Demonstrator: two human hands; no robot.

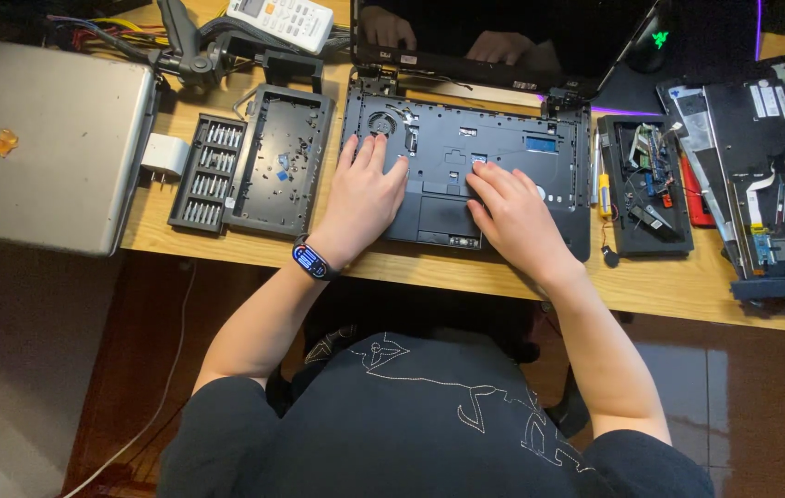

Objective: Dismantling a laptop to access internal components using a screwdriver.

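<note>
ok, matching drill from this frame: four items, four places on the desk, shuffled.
Items:
1. closed silver laptop
2. screwdriver bit set
3. left hand
4. white remote

Places:
A. back edge of the desk
B. far left end, overhanging the desk
C. on the open laptop base
D. beside the black tray, on its left

Pairs: 1-B, 2-D, 3-C, 4-A

Bit set (209, 173) left of opened laptop base (494, 148), parts tray (643, 184) right, remote (280, 20) behind
</note>
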